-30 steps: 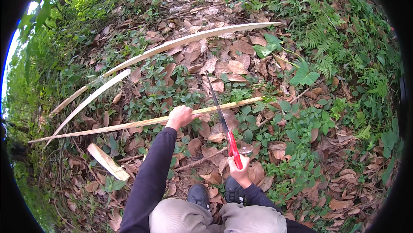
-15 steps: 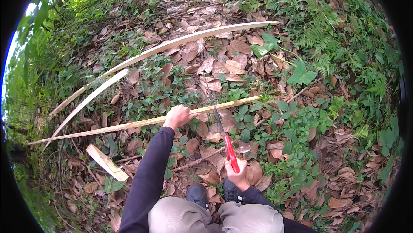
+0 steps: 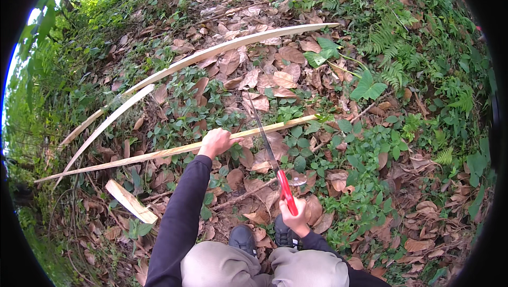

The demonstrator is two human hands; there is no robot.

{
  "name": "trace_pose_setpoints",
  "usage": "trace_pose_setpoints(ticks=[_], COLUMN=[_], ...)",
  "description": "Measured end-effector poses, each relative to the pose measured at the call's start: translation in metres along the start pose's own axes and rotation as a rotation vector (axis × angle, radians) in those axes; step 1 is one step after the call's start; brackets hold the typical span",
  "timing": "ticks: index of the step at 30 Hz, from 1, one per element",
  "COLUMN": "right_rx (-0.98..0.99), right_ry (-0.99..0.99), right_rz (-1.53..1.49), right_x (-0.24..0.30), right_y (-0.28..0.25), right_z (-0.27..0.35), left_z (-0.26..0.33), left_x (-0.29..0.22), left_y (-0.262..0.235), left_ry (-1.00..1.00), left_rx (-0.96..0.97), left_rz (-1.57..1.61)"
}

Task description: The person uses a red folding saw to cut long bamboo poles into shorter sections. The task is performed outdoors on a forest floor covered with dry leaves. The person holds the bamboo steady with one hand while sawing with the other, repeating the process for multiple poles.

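My left hand (image 3: 216, 143) is closed around a long, narrow wooden strip (image 3: 143, 157), which runs from the far left to the middle of the view. In my right hand (image 3: 294, 217) is a handsaw (image 3: 286, 185), gripped by its red handle. Its thin dark blade points away from me and crosses the strip to the right of my left hand. The blade appears to rest on the strip; whether it has cut into the wood is too small to tell.
Beyond the held strip lie a long wooden plank (image 3: 222, 47) and a shorter strip (image 3: 108, 123). A short offcut (image 3: 129, 201) is on the ground left of my left forearm. Dry leaves, low plants and a thin branch (image 3: 246, 194) cover the ground around my shoes (image 3: 243, 239).
The saw and my right hand have shifted slightly, with the handle a little lower and to the right. My left hand still grips the strip in nearly the same place.
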State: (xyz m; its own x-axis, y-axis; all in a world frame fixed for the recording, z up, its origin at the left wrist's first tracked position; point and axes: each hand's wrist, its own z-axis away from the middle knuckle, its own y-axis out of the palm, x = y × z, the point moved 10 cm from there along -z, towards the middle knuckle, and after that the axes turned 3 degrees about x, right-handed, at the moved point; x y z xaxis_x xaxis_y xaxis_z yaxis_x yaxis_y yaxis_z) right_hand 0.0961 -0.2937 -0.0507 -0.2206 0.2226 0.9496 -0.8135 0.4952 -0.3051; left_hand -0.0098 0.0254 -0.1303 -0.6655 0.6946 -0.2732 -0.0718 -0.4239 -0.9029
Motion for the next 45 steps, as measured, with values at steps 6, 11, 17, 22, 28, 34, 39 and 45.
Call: trace_pose_setpoints(ticks=[6,11,17,22,28,34,39,45], right_rx=[-0.027,0.057,-0.023,0.010,0.057,-0.011,-0.081,0.007], right_ry=[-0.070,-0.060,-0.015,-0.064,-0.036,-0.149,-0.207,-0.115], right_rz=[-0.062,0.001,-0.046,0.018,0.064,-0.029,-0.047,-0.035], right_x=[-0.003,0.012,-0.004,0.004,0.000,-0.010,-0.010,-0.014], right_y=[0.028,-0.022,0.010,0.014,-0.038,0.019,0.049,0.027], right_z=[-0.065,0.055,-0.028,-0.021,0.092,-0.044,-0.119,-0.049], left_z=[-0.001,-0.005,-0.004,-0.004,-0.005,0.003,0.000,-0.001], left_x=[0.006,0.005,0.004,0.008,0.002,0.002,-0.002,0.006], left_y=[-0.004,-0.004,0.001,-0.001,0.000,-0.008,-0.003,-0.006], left_ry=[-0.021,0.041,0.017,-0.032,0.043,0.015,0.056,-0.009], left_rx=[0.012,-0.084,-0.036,0.004,-0.076,-0.032,-0.043,0.014], left_rz=[-0.004,0.015,-0.001,0.030,-0.005,-0.043,-0.062,-0.052])
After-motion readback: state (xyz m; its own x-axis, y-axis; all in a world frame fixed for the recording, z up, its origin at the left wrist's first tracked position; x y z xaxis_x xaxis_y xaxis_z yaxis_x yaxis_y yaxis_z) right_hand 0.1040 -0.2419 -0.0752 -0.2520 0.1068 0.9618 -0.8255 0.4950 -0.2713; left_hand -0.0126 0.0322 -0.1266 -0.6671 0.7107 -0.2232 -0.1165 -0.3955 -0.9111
